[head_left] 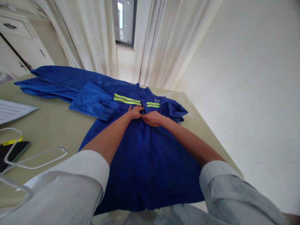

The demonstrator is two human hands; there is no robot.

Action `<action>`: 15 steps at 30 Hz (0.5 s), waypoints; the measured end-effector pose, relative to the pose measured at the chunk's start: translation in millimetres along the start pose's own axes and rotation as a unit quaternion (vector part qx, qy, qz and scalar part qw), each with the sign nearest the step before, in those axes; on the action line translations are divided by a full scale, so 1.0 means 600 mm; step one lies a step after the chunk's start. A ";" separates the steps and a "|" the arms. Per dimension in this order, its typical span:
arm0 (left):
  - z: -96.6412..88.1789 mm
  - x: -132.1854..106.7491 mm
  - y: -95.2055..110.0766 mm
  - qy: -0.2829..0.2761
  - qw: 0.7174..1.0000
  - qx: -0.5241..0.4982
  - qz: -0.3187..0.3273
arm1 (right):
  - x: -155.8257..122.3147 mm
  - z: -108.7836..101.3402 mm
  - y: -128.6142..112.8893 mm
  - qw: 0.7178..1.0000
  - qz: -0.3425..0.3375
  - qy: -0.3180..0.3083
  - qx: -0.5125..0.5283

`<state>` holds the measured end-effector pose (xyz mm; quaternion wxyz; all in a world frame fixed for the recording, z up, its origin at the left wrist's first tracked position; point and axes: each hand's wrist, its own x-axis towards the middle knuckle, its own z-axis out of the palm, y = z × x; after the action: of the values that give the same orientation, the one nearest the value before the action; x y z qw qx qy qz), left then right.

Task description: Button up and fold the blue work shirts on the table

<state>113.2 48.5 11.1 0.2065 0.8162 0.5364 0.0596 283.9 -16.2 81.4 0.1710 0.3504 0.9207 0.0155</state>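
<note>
— Where is the blue garment (150, 150)?
— It lies spread on the tabletop (53, 131), with the collar toward the curtains (164, 40). Two yellow-green bands (126, 99) cross its chest.
— And what does each hand do?
— The left hand (136, 112) rests on the garment beside the front opening, its fingers partly spread; whether its thumb grips the cloth, I cannot tell. The right hand (152, 118), just beside it, pinches the garment at this opening. The exact piece between its fingertips is too small to see.
— Something else there?
— Yes, a printed paper (14, 111) lies at the left.
</note>
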 end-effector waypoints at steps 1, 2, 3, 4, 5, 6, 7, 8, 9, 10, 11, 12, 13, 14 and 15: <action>0.000 0.001 0.000 -0.002 1.000 0.000 0.000 | -0.001 0.000 0.000 1.000 -0.003 0.000 0.000; 0.000 0.002 0.000 -0.005 1.000 0.000 0.001 | -0.002 0.000 0.001 1.000 -0.006 -0.001 0.002; 0.001 0.003 -0.001 -0.006 1.000 0.000 0.001 | -0.002 0.001 0.002 1.000 -0.008 -0.002 0.005; 0.002 0.004 -0.001 -0.007 1.000 -0.001 0.001 | -0.002 0.001 0.003 1.000 -0.008 -0.002 0.009; 0.003 0.005 -0.002 -0.007 1.000 -0.002 0.001 | -0.002 0.002 0.004 1.000 -0.007 -0.003 0.014; 0.003 0.005 -0.003 -0.006 1.000 -0.004 0.000 | -0.002 0.003 0.005 1.000 -0.005 -0.003 0.019; 0.004 0.005 -0.004 -0.005 1.000 -0.006 0.000 | -0.002 0.004 0.006 1.000 -0.004 -0.003 0.024; 0.005 0.006 -0.005 -0.004 1.000 -0.009 0.001 | -0.002 0.005 0.006 1.000 -0.003 -0.002 0.028; 0.006 0.006 -0.006 -0.003 1.000 -0.012 0.001 | -0.001 0.006 0.007 0.999 -0.002 -0.002 0.032; 0.006 0.006 -0.007 0.000 1.000 -0.016 0.001 | -0.001 0.008 0.006 0.999 0.000 -0.002 0.035; 0.007 0.006 -0.008 0.003 1.000 -0.020 0.002 | 0.000 0.009 0.006 0.999 0.004 -0.001 0.038; 0.008 0.006 -0.008 0.007 1.000 -0.024 0.002 | 0.000 0.011 0.004 0.999 0.011 0.001 0.043; 0.009 0.005 -0.008 0.013 1.000 -0.028 0.002 | 0.000 0.014 0.002 0.999 0.023 0.003 0.047; 0.010 0.003 -0.007 0.021 0.999 -0.032 0.003 | 0.000 0.016 -0.002 0.998 0.039 0.006 0.052; 0.011 0.000 -0.005 0.032 0.999 -0.036 0.003 | -0.001 0.019 -0.006 0.996 0.060 0.009 0.058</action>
<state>112.7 47.8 4.1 0.2185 0.8077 0.5373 0.1054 285.6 -20.2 70.5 0.1408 0.4143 0.8989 -0.0246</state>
